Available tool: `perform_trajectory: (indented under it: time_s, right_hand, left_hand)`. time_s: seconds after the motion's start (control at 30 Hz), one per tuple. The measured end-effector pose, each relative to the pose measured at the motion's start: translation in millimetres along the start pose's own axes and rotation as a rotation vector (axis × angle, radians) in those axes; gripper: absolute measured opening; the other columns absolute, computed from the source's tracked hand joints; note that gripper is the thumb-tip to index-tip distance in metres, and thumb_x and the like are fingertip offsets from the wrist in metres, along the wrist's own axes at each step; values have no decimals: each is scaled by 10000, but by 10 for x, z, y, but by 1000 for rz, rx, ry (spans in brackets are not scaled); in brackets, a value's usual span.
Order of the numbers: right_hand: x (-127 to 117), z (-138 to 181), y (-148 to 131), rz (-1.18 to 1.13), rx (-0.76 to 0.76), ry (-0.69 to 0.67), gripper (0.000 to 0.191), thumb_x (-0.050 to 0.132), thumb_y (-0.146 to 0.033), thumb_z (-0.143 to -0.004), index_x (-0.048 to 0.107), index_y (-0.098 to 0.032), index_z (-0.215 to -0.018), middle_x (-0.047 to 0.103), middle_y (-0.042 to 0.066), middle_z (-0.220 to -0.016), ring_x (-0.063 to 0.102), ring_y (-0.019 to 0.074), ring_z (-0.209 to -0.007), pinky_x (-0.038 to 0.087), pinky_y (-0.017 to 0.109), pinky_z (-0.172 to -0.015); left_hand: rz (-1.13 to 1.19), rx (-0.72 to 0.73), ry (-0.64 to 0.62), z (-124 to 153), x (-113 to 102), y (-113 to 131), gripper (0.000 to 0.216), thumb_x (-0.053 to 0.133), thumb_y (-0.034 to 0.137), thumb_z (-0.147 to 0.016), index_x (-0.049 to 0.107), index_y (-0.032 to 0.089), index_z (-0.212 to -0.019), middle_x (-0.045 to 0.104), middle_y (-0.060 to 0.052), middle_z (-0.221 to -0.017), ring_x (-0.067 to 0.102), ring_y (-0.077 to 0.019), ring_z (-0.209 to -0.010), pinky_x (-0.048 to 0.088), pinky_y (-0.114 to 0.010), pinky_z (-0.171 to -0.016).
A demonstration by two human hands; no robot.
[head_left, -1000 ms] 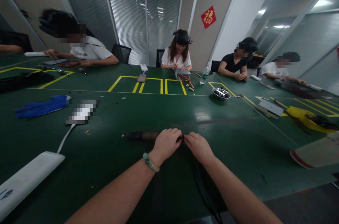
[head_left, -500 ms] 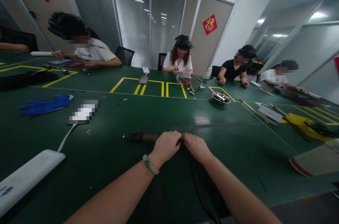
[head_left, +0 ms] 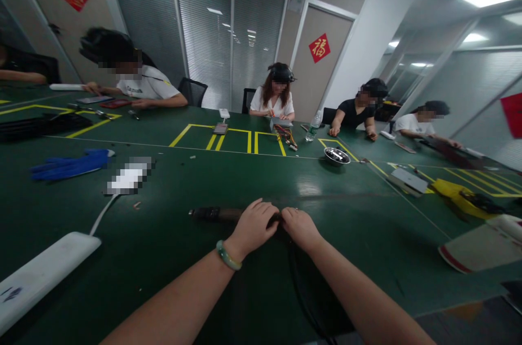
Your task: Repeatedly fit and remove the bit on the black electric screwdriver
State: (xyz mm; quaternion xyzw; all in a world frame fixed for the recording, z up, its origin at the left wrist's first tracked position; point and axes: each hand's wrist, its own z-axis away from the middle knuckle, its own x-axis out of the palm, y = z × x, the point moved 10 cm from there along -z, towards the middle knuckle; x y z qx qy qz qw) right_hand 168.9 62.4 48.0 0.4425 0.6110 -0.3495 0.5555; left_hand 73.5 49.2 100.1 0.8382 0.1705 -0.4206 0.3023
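A dark corded electric screwdriver (head_left: 216,214) lies lengthwise on the green table, its metal tip pointing left. My left hand (head_left: 258,223) is wrapped over its rear part, hiding much of the body. Close beside it, my right hand (head_left: 300,227) curls its fingers round the tail end, where the cable comes out. The black cable (head_left: 299,285) runs from under my right hand down toward the near table edge. A green bangle (head_left: 228,256) circles my left wrist.
At left are a white power strip (head_left: 49,274), a blurred-out phone (head_left: 128,176) and a blue glove (head_left: 73,164). A metal bowl (head_left: 337,157), water bottle (head_left: 313,127), yellow bag (head_left: 460,198) and white-and-red container (head_left: 477,244) stand right. Several people sit across the table.
The view has shifted slightly. Both hands stay at the screwdriver, my right hand's fingers curled in a little more and slightly farther from my left hand.
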Motion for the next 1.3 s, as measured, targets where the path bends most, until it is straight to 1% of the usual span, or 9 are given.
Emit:
perform_trajectory:
  time_s: [0.1, 0.23, 0.4, 0.57, 0.77, 0.93, 1.03, 1.17, 1.3]
  right_hand:
    - [-18, 57, 246, 1, 74, 6, 97, 489, -206, -929, 573, -194, -976, 654, 50, -964, 609, 181, -901, 428, 277, -781]
    - [-110, 394, 900, 25, 268, 14, 122, 471, -248, -935, 585, -205, -942, 662, 50, -967, 623, 183, -895, 430, 272, -740]
    - [-195, 1333, 1915, 71, 579, -15, 171, 438, -293, -927, 590, -215, -941, 671, 76, -960, 639, 208, -852, 431, 296, -680]
    - [-45, 2500, 2865, 60, 955, -83, 261, 374, -397, -938, 579, -237, -959, 670, 93, -965, 651, 242, -801, 431, 333, -609]
    - [25, 3013, 3265, 105, 1071, -83, 284, 336, -416, -930, 552, -247, -855, 664, 109, -889, 664, 284, -785, 452, 379, -611]
    - [-29, 2831, 3208, 65, 1104, -152, 319, 436, -439, -874, 606, -173, -920, 655, 180, -955, 668, 323, -862, 491, 419, -662]
    - [-263, 2403, 2897, 133, 1107, -77, 471, 473, -474, -859, 591, -89, -1103, 610, 246, -1127, 634, 377, -986, 505, 468, -748]
    - [-552, 1298, 1843, 43, 700, 173, 517, 398, -426, -930, 464, -138, -1353, 485, 160, -1398, 510, 306, -1235, 423, 442, -1011]
    - [-438, 332, 484, -198, 249, 132, 445, 325, -435, -978, 471, -282, -1370, 491, 20, -1423, 472, 206, -1287, 379, 363, -1075]
  left_hand:
    - [17, -4, 43, 35, -90, -20, 211, 518, 203, -895, 583, 232, -1094, 639, -27, -1141, 529, -189, -1193, 271, -428, -1154]
    - [19, -43, 60, 72, -133, -96, 264, 487, 200, -913, 573, 230, -1161, 621, -23, -1217, 509, -178, -1237, 273, -437, -1161]
    - [1, -72, 27, 95, -50, -199, 362, 475, 242, -932, 508, 242, -1293, 570, -21, -1325, 455, -181, -1304, 269, -444, -1164]
    - [-34, -167, -32, 144, 125, -420, 462, 444, 377, -954, 431, 235, -1393, 443, -56, -1462, 328, -230, -1400, 267, -475, -1156]
    - [-78, -252, -206, 243, 436, -602, 631, 336, 560, -951, 361, 191, -1462, 277, -114, -1548, 182, -321, -1445, 226, -556, -1146]
    - [-94, -245, -208, 262, 476, -612, 656, 281, 586, -951, 348, 191, -1471, 249, -97, -1560, 167, -313, -1450, 199, -534, -1159]
    - [-88, -250, -223, 265, 484, -624, 662, 264, 591, -952, 339, 193, -1476, 237, -91, -1564, 160, -309, -1452, 192, -531, -1163]
    - [-83, -256, -246, 264, 490, -624, 667, 250, 600, -953, 336, 198, -1479, 225, -88, -1567, 154, -308, -1452, 196, -531, -1163]
    - [-115, -254, -228, 252, 458, -581, 659, 237, 569, -967, 328, 168, -1482, 233, -101, -1563, 141, -301, -1455, 172, -517, -1174]
